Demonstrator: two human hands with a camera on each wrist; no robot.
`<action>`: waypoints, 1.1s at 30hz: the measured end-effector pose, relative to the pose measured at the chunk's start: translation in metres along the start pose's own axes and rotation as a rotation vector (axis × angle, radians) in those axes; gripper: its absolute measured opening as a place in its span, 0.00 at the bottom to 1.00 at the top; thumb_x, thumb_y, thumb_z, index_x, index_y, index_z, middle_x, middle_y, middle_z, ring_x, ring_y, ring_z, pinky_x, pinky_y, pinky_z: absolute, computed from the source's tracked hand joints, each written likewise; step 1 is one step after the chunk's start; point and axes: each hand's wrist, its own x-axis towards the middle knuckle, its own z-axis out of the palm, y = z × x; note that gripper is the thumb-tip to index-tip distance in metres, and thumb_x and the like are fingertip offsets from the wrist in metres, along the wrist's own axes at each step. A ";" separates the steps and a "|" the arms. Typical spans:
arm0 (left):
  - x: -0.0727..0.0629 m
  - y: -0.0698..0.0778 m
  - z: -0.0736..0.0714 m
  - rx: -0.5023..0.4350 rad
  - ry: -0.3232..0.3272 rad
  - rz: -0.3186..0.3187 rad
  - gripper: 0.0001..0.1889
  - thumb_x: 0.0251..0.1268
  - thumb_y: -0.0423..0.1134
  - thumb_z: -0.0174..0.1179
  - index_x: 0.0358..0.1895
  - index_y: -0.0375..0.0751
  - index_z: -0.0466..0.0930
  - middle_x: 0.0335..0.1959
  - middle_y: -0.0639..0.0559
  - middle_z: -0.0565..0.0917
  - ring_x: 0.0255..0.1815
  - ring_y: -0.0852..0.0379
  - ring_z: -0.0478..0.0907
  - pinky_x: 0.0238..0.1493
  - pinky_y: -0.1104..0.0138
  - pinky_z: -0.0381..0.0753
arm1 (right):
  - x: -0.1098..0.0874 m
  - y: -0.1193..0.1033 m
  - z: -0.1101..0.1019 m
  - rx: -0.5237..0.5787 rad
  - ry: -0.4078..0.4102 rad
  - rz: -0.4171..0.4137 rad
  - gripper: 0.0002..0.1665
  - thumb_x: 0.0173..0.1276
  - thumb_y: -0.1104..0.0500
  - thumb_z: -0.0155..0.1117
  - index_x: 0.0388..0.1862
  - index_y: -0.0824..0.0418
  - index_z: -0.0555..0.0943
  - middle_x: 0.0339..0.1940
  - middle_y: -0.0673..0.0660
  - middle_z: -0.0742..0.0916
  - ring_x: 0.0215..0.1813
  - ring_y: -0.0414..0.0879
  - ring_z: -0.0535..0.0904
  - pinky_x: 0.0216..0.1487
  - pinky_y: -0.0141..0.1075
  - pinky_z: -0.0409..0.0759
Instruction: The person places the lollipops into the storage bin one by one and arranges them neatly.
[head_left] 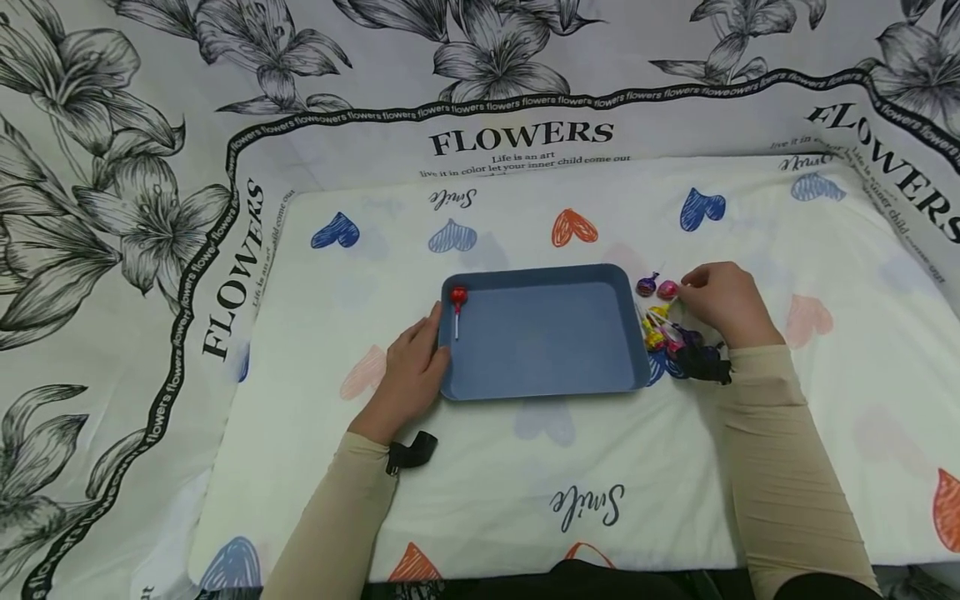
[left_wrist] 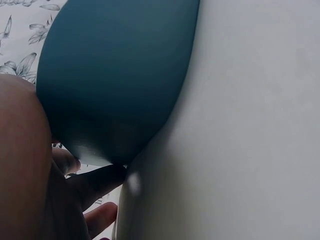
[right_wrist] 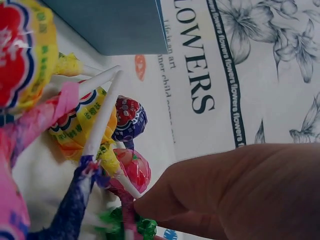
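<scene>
A blue-grey tray (head_left: 540, 333) lies on the cloth, with a red lollipop (head_left: 458, 298) near its upper left corner. My left hand (head_left: 408, 375) rests against the tray's left side, its fingers laid along the outer wall; in the left wrist view, fingertips (left_wrist: 102, 182) touch the tray's edge. To the right of the tray, my right hand (head_left: 727, 302) pinches a pink lollipop (right_wrist: 135, 167) at the wrapper below its head. A green lollipop (right_wrist: 122, 225) sits close under those fingertips, partly hidden by the pink one.
Several wrapped lollipops, one a yellow lollipop (right_wrist: 82, 127), are bunched beside the tray's right edge. A purple lollipop (head_left: 647, 284) lies at the top of that bunch. A heart-print cloth (head_left: 465, 483) spreads beneath, over a flower-print cloth (head_left: 112, 208).
</scene>
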 end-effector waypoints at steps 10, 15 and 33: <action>0.001 -0.002 0.002 -0.011 0.003 0.015 0.35 0.83 0.46 0.42 0.88 0.53 0.43 0.85 0.49 0.58 0.85 0.41 0.50 0.81 0.40 0.44 | -0.002 0.003 0.000 0.014 0.017 -0.026 0.30 0.76 0.53 0.58 0.63 0.77 0.78 0.59 0.79 0.80 0.55 0.70 0.77 0.55 0.62 0.80; 0.001 -0.002 0.001 -0.011 -0.003 0.009 0.36 0.82 0.46 0.42 0.88 0.52 0.43 0.86 0.49 0.57 0.85 0.41 0.49 0.81 0.40 0.43 | -0.003 0.001 -0.002 0.023 0.021 -0.017 0.31 0.76 0.53 0.56 0.67 0.76 0.76 0.63 0.80 0.79 0.59 0.72 0.77 0.56 0.64 0.79; 0.002 -0.002 -0.002 0.004 -0.003 0.016 0.36 0.82 0.45 0.41 0.88 0.51 0.43 0.86 0.53 0.56 0.86 0.42 0.49 0.82 0.42 0.42 | -0.022 -0.020 -0.016 0.016 0.078 -0.087 0.29 0.78 0.52 0.56 0.64 0.75 0.79 0.59 0.77 0.82 0.56 0.71 0.80 0.52 0.63 0.81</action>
